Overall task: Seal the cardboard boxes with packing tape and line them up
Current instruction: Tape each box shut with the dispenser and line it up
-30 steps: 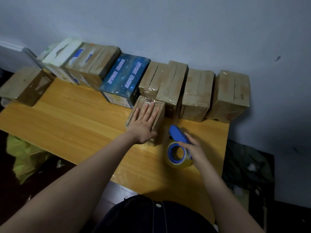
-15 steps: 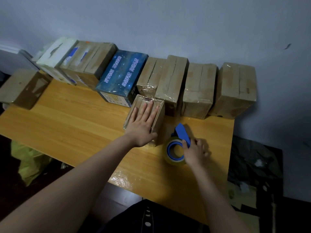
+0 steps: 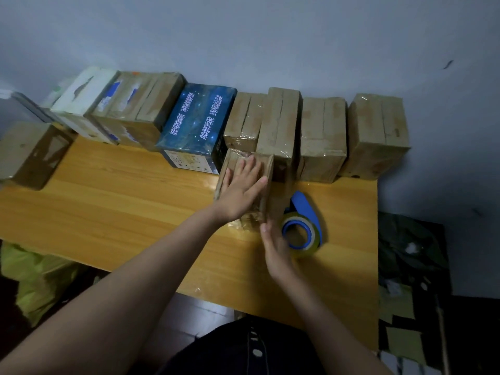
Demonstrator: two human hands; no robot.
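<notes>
Head view. Small box [image 3: 235,156], brown cardboard with glossy clear tape over it, lies on the bench [image 3: 130,204] just in front of the row of boxes [image 3: 322,136] along the wall [image 3: 270,36]. Its far end sits close to the blue box [image 3: 198,123] and a tall brown one in that row.

Left hand [image 3: 240,190]: flat on top of the small box, fingers straight and spread, pressing down.

Right hand [image 3: 276,253]: seen edge-on, fingers straight and together, holding nothing. Fingertips [image 3: 263,228] are at the near right corner of the small box; contact cannot be told.

Tape dispenser [image 3: 303,231]: blue, with a clear roll, lying on the bench just right of the right hand and near the small box.

Lone box [image 3: 29,152]: brown, at the bench's far left, well apart from the small box.

Yellow-green bag [image 3: 35,280]: below the bench edge, left.
</notes>
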